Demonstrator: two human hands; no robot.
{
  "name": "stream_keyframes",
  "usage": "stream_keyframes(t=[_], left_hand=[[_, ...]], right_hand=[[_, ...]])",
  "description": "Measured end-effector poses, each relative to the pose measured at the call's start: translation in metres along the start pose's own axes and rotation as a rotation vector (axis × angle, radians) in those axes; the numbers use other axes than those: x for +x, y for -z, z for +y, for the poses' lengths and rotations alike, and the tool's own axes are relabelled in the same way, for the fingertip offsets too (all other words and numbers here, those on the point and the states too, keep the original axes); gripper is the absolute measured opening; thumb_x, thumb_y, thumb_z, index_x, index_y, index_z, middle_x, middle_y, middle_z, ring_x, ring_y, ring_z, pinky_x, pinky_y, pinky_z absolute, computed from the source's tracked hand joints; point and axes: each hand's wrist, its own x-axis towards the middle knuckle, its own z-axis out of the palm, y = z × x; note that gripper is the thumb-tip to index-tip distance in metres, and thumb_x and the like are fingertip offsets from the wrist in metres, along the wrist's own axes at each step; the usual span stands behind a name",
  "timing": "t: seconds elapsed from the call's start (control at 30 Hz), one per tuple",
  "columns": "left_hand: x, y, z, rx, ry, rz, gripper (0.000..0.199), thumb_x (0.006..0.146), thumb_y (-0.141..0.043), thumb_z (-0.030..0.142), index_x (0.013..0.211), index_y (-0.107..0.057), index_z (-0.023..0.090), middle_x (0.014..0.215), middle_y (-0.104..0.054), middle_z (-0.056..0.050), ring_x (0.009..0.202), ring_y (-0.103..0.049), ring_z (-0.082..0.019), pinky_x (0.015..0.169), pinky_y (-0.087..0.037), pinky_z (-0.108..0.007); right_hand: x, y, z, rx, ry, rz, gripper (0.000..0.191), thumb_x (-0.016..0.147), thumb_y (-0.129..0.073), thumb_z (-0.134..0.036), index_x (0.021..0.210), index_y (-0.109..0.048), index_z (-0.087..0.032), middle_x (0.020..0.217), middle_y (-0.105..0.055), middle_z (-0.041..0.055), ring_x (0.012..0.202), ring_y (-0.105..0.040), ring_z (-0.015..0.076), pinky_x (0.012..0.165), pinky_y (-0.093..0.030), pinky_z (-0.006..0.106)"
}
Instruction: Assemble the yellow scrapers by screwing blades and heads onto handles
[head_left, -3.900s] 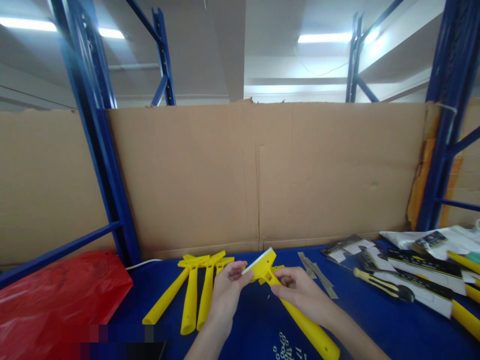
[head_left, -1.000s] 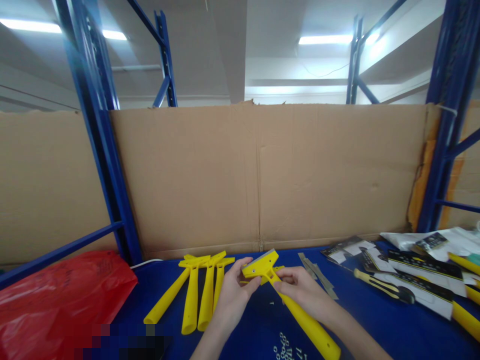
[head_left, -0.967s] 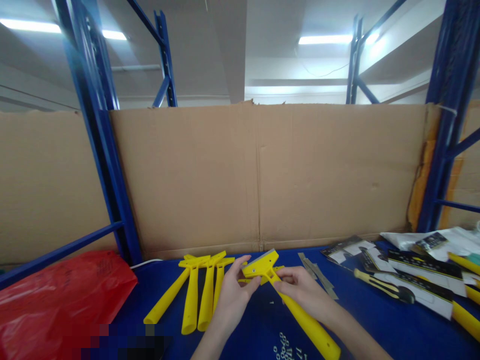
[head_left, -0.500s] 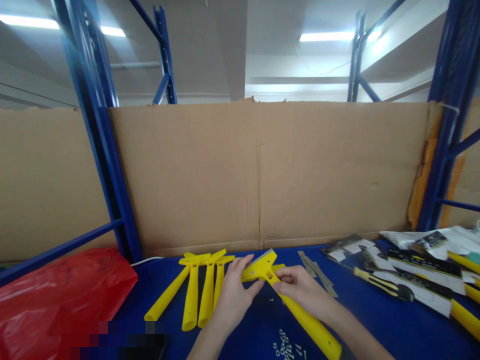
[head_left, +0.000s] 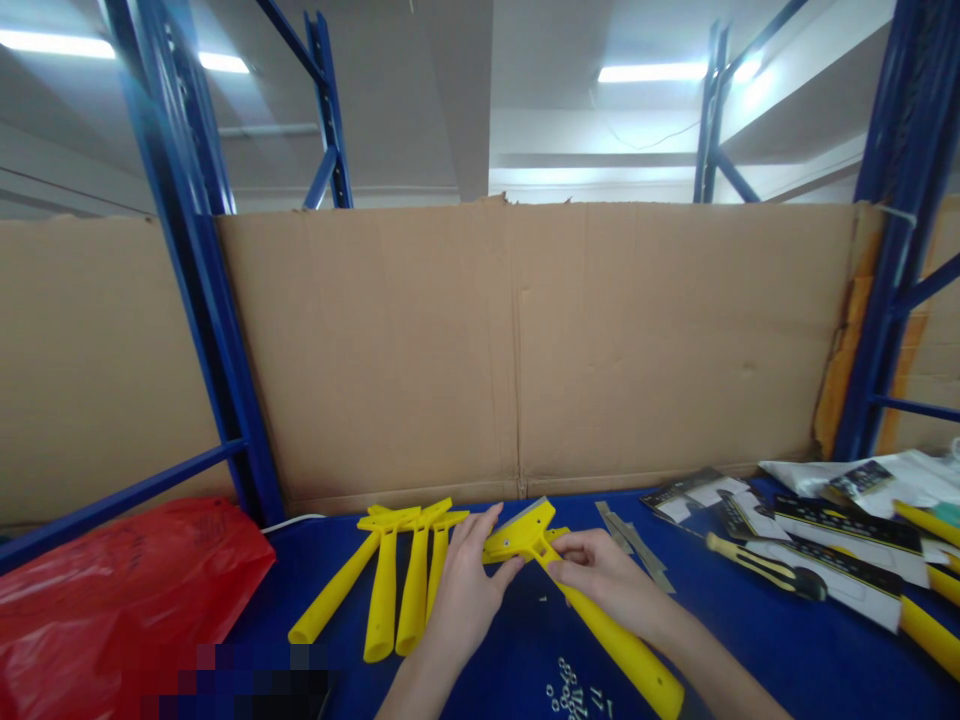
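A yellow scraper (head_left: 619, 640) lies slanted in front of me, its wide head at the upper left with a metal blade along the top edge. My left hand (head_left: 469, 585) holds the left end of the head between fingers and thumb. Closed around the neck is my right hand (head_left: 600, 572), just below the head. Part of another yellow piece shows behind the neck. Left of my left hand, several yellow scraper handles (head_left: 380, 590) lie side by side. Small screws and nuts (head_left: 570, 690) are scattered on the blue surface below.
Thin metal blades (head_left: 637, 548) lie right of my right hand. Farther right are a screwdriver (head_left: 765, 570) and packaged scrapers (head_left: 847, 545). A red plastic bag (head_left: 135, 580) sits at the left. A cardboard panel (head_left: 420, 350) stands behind, between blue posts (head_left: 202, 300).
Almost nothing differs. Both hands keep their places on the scraper, with only a slight shift of the left hand's fingers.
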Motion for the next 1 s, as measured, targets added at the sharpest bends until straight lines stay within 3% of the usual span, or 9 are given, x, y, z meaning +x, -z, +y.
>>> stream_keyframes(t=[0.17,0.27,0.47,0.63,0.73,0.83,0.93,1.0], left_hand=[[-0.001,0.005,-0.005,0.348,-0.387,0.108,0.033,0.081,-0.058,0.018,0.113,-0.061,0.025,0.107,-0.062,-0.007,0.101,-0.057,-0.025,0.090,-0.046,-0.045],[-0.001,0.009,-0.001,0.493,-0.543,0.142,0.024,0.084,-0.055,0.016,0.106,-0.063,0.022,0.103,-0.063,-0.008,0.096,-0.057,-0.024,0.083,-0.047,-0.042],[-0.002,0.011,0.006,0.624,-0.685,0.130,0.018,0.087,-0.051,0.013,0.096,-0.064,0.019,0.091,-0.065,-0.005,0.084,-0.057,-0.020,0.079,-0.046,-0.038],[0.000,0.013,0.010,0.657,-0.768,0.131,0.021,0.088,-0.048,0.009,0.098,-0.064,0.017,0.090,-0.066,-0.004,0.083,-0.057,-0.019,0.086,-0.043,-0.039],[-0.001,0.014,0.012,0.666,-0.800,0.110,0.023,0.088,-0.045,0.007,0.098,-0.063,0.016,0.085,-0.066,-0.003,0.081,-0.056,-0.019,0.087,-0.042,-0.040],[-0.003,0.011,0.013,0.658,-0.772,0.071,0.021,0.087,-0.045,0.009,0.097,-0.063,0.016,0.081,-0.066,-0.004,0.076,-0.057,-0.020,0.080,-0.044,-0.038],[-0.007,0.003,0.013,0.550,-0.613,0.059,0.017,0.086,-0.048,0.012,0.088,-0.064,0.017,0.080,-0.066,-0.005,0.074,-0.058,-0.021,0.072,-0.045,-0.035],[-0.008,-0.004,0.013,0.425,-0.441,0.051,0.016,0.084,-0.049,0.016,0.082,-0.064,0.018,0.077,-0.066,-0.005,0.074,-0.059,-0.021,0.071,-0.046,-0.035]], right_hand=[[-0.003,0.001,-0.010,0.060,-0.039,0.032,0.011,0.069,-0.059,-0.025,0.068,-0.066,-0.017,0.054,-0.053,-0.0039,0.050,-0.047,0.0103,0.048,-0.034,0.021],[-0.004,0.002,-0.013,0.081,-0.053,0.036,0.012,0.068,-0.059,-0.027,0.066,-0.066,-0.018,0.053,-0.054,-0.0040,0.049,-0.048,0.0105,0.048,-0.034,0.022],[-0.002,0.004,-0.008,0.125,-0.085,0.040,0.015,0.064,-0.063,-0.031,0.067,-0.067,-0.017,0.052,-0.056,-0.0044,0.047,-0.052,0.0107,0.049,-0.037,0.023],[0.001,0.010,-0.004,0.171,-0.144,0.046,0.021,0.066,-0.064,-0.038,0.066,-0.065,-0.017,0.047,-0.058,-0.0033,0.042,-0.051,0.0101,0.043,-0.034,0.021],[-0.002,0.014,-0.005,0.213,-0.168,0.053,0.029,0.071,-0.060,-0.045,0.069,-0.065,-0.017,0.046,-0.059,-0.0015,0.039,-0.047,0.0092,0.039,-0.031,0.020],[-0.007,0.015,-0.010,0.314,-0.142,0.056,0.040,0.076,-0.052,-0.052,0.080,-0.066,-0.016,0.051,-0.057,-0.0021,0.035,-0.033,0.0045,0.037,-0.021,0.019],[-0.008,0.012,-0.014,0.326,-0.122,0.076,0.048,0.078,-0.043,-0.055,0.092,-0.065,-0.015,0.053,-0.053,-0.0035,0.034,-0.024,0.0037,0.036,-0.013,0.019],[-0.005,0.010,-0.012,0.118,-0.092,0.108,0.050,0.081,-0.036,-0.052,0.098,-0.064,-0.014,0.053,-0.052,-0.0034,0.034,-0.026,0.0055,0.036,-0.015,0.020]])
